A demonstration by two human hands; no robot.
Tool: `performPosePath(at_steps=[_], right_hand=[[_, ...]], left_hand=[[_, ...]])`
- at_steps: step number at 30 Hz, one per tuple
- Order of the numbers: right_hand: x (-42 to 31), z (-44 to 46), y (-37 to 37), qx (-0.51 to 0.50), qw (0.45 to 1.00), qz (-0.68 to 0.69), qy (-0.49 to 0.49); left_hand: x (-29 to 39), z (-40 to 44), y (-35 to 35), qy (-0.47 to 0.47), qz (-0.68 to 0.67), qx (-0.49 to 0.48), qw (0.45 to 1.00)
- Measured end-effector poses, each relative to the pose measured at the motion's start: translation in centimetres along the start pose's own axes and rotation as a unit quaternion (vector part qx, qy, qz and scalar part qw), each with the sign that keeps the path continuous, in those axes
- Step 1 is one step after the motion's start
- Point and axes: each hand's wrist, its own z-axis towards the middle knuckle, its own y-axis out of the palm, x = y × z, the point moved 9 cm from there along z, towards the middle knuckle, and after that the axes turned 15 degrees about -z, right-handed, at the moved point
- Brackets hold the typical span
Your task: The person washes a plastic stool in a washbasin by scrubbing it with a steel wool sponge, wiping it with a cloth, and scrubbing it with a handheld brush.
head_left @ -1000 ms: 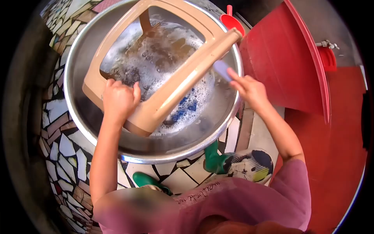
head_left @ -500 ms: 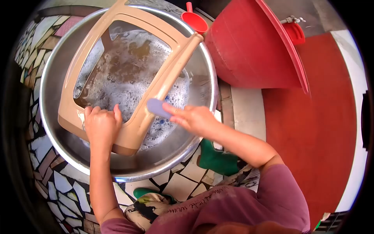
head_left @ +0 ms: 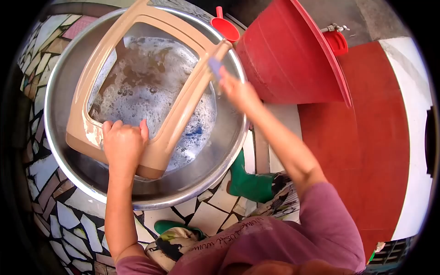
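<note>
A tan plastic frame (head_left: pixel 181 112) with a large opening leans in a wide steel basin (head_left: pixel 233 114) of soapy, brownish water (head_left: pixel 137 87). My left hand (head_left: pixel 123 144) is wrapped over the lower bar of the frame, its thumb pointing up. At the frame's upper right, my right hand (head_left: pixel 238 94) holds a flat lavender scrubber (head_left: pixel 215 68) against the long side bar. The hand and scrubber are slightly blurred. Something dark blue (head_left: pixel 195 131) shows among the suds; its kind cannot be made out.
To the right of the basin stands a big red tub (head_left: pixel 279 59), close to its rim. A red dipper (head_left: pixel 225 30) lies behind the basin. A metal tap (head_left: pixel 336 28) is at the upper right. Green boots (head_left: pixel 250 181) stand on the broken-tile floor (head_left: pixel 208 217).
My right hand has slid the scrubber up along the side bar, away from me, to near its top end. My left hand keeps its grip on the frame.
</note>
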Motion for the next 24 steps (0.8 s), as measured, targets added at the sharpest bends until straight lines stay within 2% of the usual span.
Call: performPosePath(at_steps=[2,3,5,7,9,12,13,14,17,19,22,24], right_hand=[[-3.7,-6.1,2.9,-0.095,0.994,0.030,-0.046],[-6.9,-9.0,2.6,-0.085,0.982,-0.045,-0.162],[-6.7,-8.0,2.1,-0.088,0.977,-0.079,-0.178],[0.5,-0.4,1.9,-0.050,0.997,0.051,0.005],[-1.3,-0.3,1.9,-0.074,0.996,0.056,0.008],[-6.1,-6.9,7.5,-0.104,0.987,-0.048,-0.113],[-5.8,-6.6,6.9,-0.102,0.987,-0.048,-0.110],[-5.1,-6.2,6.1,-0.105,0.991,-0.010,-0.083],[-1.1,0.3,-1.1,-0.013,0.999,0.021,0.036],[-2.1,0.3,0.5,-0.048,0.997,-0.062,-0.005],[-6.0,-7.6,5.0,-0.074,0.993,0.016,-0.094],[-9.2,-9.9,4.7,-0.035,0.976,-0.092,-0.196]], left_hand=[[-0.1,-0.1,0.0,0.000,-0.001,-0.003,1.000],[-0.1,-0.1,0.3,-0.001,-0.005,-0.014,1.000],[0.4,0.1,0.2,0.008,-0.005,-0.018,1.000],[0.5,0.0,0.3,0.004,0.007,-0.010,1.000],[0.6,0.0,0.4,0.022,0.002,-0.011,1.000],[0.5,-0.3,0.2,0.014,-0.003,-0.015,1.000],[0.5,-0.2,0.3,0.011,-0.007,-0.013,1.000],[0.6,-0.1,0.5,0.016,-0.008,-0.019,1.000],[0.8,-0.5,0.1,0.013,0.002,-0.004,1.000],[0.8,-0.3,0.4,0.018,0.000,-0.018,1.000],[0.6,-0.4,0.5,0.010,-0.001,-0.014,1.000],[0.6,-0.2,0.1,0.012,-0.001,-0.007,1.000]])
